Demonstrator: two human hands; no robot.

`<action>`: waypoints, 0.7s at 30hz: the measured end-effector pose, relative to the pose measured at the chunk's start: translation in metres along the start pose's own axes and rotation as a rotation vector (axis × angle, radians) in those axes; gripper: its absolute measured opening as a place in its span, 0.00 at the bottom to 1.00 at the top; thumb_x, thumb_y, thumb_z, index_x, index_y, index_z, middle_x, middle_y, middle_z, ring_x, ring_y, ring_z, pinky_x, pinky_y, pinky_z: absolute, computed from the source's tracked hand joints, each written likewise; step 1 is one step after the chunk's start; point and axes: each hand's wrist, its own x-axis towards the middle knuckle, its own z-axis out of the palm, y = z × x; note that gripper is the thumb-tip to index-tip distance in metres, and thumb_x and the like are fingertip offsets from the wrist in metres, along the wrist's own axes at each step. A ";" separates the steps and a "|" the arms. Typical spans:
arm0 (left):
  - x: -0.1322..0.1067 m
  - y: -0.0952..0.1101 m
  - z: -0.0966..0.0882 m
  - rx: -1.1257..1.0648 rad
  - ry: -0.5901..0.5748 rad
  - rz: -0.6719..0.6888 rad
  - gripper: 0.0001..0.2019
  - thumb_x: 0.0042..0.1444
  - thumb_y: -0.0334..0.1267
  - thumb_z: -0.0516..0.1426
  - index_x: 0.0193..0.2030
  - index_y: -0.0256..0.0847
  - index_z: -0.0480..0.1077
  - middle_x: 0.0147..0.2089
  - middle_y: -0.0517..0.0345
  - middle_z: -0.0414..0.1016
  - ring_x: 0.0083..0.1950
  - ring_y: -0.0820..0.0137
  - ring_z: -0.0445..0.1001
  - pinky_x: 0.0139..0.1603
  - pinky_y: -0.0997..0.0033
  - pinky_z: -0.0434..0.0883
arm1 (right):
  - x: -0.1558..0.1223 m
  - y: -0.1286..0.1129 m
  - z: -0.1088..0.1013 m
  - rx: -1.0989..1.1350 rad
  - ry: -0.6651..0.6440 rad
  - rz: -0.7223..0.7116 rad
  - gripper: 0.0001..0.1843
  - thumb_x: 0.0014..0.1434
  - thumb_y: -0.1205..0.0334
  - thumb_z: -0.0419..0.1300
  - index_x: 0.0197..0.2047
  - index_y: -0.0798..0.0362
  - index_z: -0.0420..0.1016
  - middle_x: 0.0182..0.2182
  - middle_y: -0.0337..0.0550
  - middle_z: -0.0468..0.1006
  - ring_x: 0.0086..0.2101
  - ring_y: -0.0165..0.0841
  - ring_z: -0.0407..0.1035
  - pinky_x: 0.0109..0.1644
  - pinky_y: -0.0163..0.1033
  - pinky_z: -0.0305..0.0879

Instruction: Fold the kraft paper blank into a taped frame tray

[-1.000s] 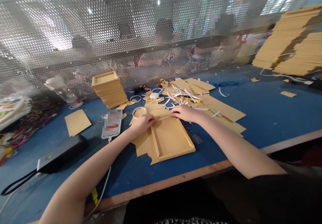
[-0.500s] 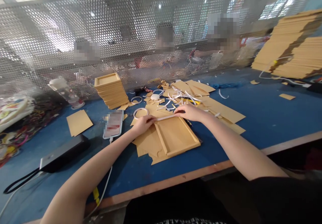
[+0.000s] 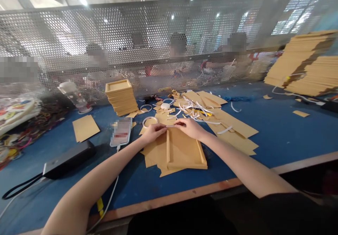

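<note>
A shallow brown cardboard tray (image 3: 185,150) with raised side strips lies on loose cardboard sheets on the blue table (image 3: 277,129). My left hand (image 3: 153,132) rests at the tray's far left corner, fingers pinched on a thin white strip (image 3: 171,126). My right hand (image 3: 190,127) presses the same strip along the tray's far edge, fingers curled over it. The two hands are close together, almost touching. A white tape roll (image 3: 150,121) lies just beyond my left hand.
A stack of finished trays (image 3: 121,97) stands behind, beside a phone (image 3: 121,133) on a cable. White strip scraps (image 3: 195,109) and cardboard sheets (image 3: 232,122) spread right. A black power bank (image 3: 69,159), a bottle (image 3: 73,96), a tall cardboard stack (image 3: 308,60). People sit behind the perforated screen (image 3: 148,41).
My right hand has slid left along the tray's far edge toward my left hand, so the white strip showing between them is much shorter. The tray has turned slightly.
</note>
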 end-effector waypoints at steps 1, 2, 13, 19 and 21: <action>0.000 -0.001 0.000 -0.017 0.010 0.000 0.16 0.59 0.48 0.54 0.43 0.37 0.75 0.38 0.54 0.79 0.38 0.68 0.75 0.39 0.71 0.70 | 0.000 0.001 0.000 0.016 -0.003 0.007 0.09 0.60 0.66 0.57 0.39 0.50 0.79 0.37 0.42 0.82 0.38 0.34 0.76 0.45 0.40 0.69; 0.001 -0.002 0.001 -0.031 0.022 -0.001 0.17 0.59 0.48 0.55 0.41 0.37 0.75 0.36 0.54 0.79 0.37 0.68 0.74 0.38 0.71 0.70 | 0.000 0.001 0.001 0.029 -0.008 0.009 0.09 0.60 0.65 0.57 0.38 0.50 0.79 0.37 0.41 0.82 0.37 0.34 0.75 0.44 0.40 0.70; 0.003 -0.006 0.001 -0.108 0.084 -0.004 0.18 0.54 0.51 0.58 0.33 0.35 0.76 0.28 0.56 0.76 0.29 0.71 0.71 0.31 0.74 0.66 | 0.009 -0.014 0.023 -0.150 0.173 -0.185 0.06 0.59 0.64 0.60 0.40 0.52 0.78 0.38 0.46 0.81 0.37 0.35 0.75 0.42 0.40 0.70; 0.000 -0.005 -0.002 -0.121 0.095 -0.010 0.15 0.55 0.47 0.58 0.36 0.35 0.77 0.28 0.57 0.77 0.31 0.70 0.73 0.33 0.74 0.67 | 0.020 -0.025 0.029 -0.299 0.163 -0.210 0.06 0.59 0.69 0.61 0.35 0.52 0.80 0.35 0.45 0.82 0.37 0.37 0.75 0.42 0.39 0.69; 0.000 -0.005 -0.002 -0.128 0.101 -0.015 0.15 0.55 0.46 0.58 0.37 0.35 0.77 0.29 0.57 0.77 0.31 0.70 0.73 0.34 0.74 0.68 | 0.022 -0.023 0.031 -0.322 0.159 -0.230 0.07 0.59 0.69 0.60 0.35 0.52 0.81 0.35 0.46 0.82 0.37 0.37 0.75 0.42 0.39 0.69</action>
